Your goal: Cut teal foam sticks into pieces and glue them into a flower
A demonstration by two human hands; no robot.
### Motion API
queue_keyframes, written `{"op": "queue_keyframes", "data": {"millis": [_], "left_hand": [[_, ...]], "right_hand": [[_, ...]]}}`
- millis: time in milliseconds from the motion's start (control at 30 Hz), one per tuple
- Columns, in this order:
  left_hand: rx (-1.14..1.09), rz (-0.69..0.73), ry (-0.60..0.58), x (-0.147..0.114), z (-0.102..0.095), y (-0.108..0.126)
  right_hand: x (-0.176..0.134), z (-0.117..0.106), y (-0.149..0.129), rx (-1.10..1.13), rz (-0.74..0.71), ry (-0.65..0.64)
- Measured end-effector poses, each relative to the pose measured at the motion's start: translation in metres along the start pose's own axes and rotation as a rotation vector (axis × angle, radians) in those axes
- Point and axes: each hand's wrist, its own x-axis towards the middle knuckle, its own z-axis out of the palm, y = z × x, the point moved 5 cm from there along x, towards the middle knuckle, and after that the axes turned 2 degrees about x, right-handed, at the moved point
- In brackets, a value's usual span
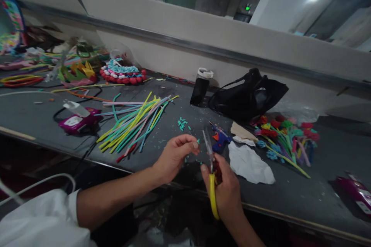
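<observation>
Between thumb and fingertips, my left hand pinches a small green piece; it looks like a short cut bit of fuzzy stick. My right hand is closed around scissors with yellow handles, their blades pointing up and away, just right of the green piece. A little pile of cut green bits lies on the dark table beyond my left hand. Left of that, a fanned bundle of coloured pipe cleaners is spread out. Close past the scissors rests a blue glue gun.
Crumpled white paper and pipe-cleaner flowers lie to the right. Behind stand a black bottle and a black bag. Purple devices sit at left and far right. A low partition bounds the table's back.
</observation>
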Motion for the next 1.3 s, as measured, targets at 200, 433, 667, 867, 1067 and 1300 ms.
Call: {"op": "queue_keyframes", "data": {"millis": [200, 433, 667, 867, 1067, 1300], "left_hand": [[-0.058, 0.0, -0.014, -0.005, 0.004, -0.003], [-0.056, 0.007, -0.001, -0.008, 0.007, -0.006], [-0.059, 0.013, 0.013, -0.008, 0.006, -0.007], [-0.047, 0.019, 0.005, -0.009, 0.006, -0.007], [-0.057, 0.023, 0.043, -0.008, 0.005, -0.003], [0.113, 0.086, 0.088, 0.001, -0.005, 0.002]], "right_hand": [[-0.005, 0.011, -0.006, -0.032, -0.137, 0.006], [-0.008, 0.015, -0.004, 0.003, -0.096, 0.006], [-0.007, 0.014, -0.005, 0.036, -0.073, 0.006], [-0.005, 0.011, -0.01, 0.072, -0.06, -0.01], [-0.002, 0.009, -0.01, 0.051, 0.007, -0.035], [0.002, 0.004, -0.008, 0.061, 0.053, -0.036]]}}
